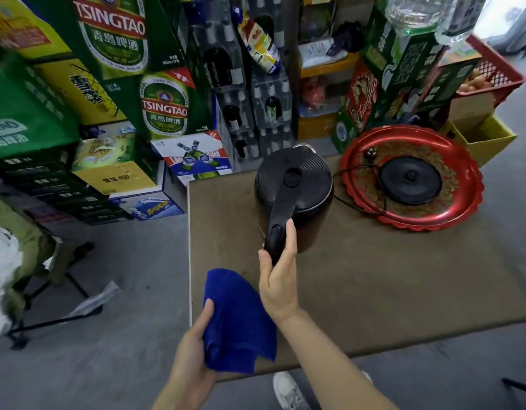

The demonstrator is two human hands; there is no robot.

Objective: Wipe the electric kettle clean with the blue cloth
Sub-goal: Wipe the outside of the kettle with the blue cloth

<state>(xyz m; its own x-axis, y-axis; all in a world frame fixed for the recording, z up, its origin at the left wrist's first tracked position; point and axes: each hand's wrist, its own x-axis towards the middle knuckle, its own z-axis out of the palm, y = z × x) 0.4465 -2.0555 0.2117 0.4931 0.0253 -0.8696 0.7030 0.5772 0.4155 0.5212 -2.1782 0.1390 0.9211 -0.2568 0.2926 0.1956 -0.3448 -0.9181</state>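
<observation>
Near the middle of the frame the kettle (294, 193) stands upright on the brown table (389, 276), its black ribbed lid facing up and its handle pointing down toward the lower edge of the frame. The right hand (278, 276) reaches in from the bottom, forearm angled up and to the left, with its fingers wrapped round the lower end of the handle, the thumb on the left side and the fingertips (290, 229) showing on the right. The left hand (193, 350) sits lower and further left, just over the table's near left corner, closed on a bunched part of the blue cloth (238, 318); the thumb lies across the fabric, and the rest of the cloth stands up in a loose fold, touching the right wrist. To the right of the kettle, well apart from it, a red tray (412, 220) holds the kettle's black round base (409, 180), with a cord running off its left side.
</observation>
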